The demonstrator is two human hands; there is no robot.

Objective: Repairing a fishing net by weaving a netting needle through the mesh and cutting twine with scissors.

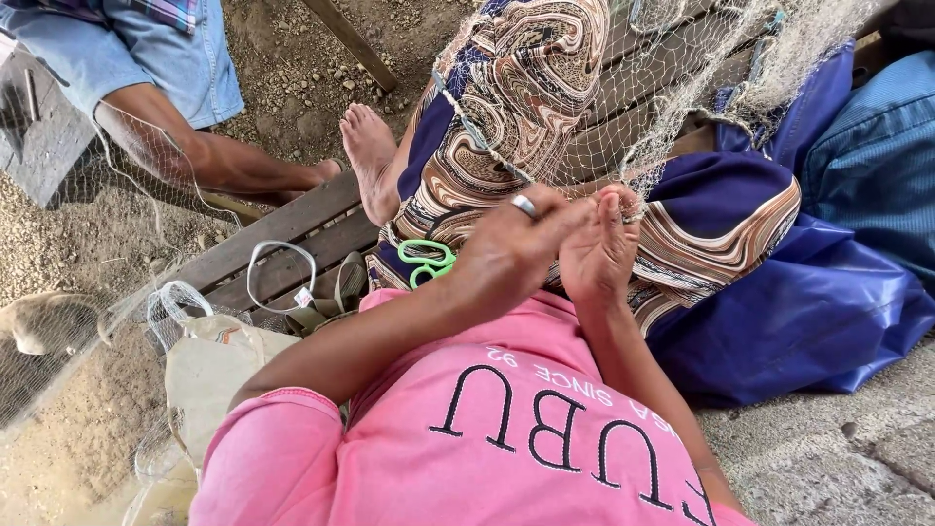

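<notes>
Both hands (pixel 555 244) pinch pale, fine-meshed fishing net (pixel 623 107).

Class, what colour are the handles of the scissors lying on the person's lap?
Light green; the scissors show in the head view, just beside the left hand.

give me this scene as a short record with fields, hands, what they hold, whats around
left hand: ring on one finger, pinching fine net at the lap
right hand: fingers closed on the same net
net: pale mesh draped over the patterned skirt
scissors: green handles, lying on the skirt by the left hand
seat: wooden bench
nearby: blue sheet; another person's arm
</notes>
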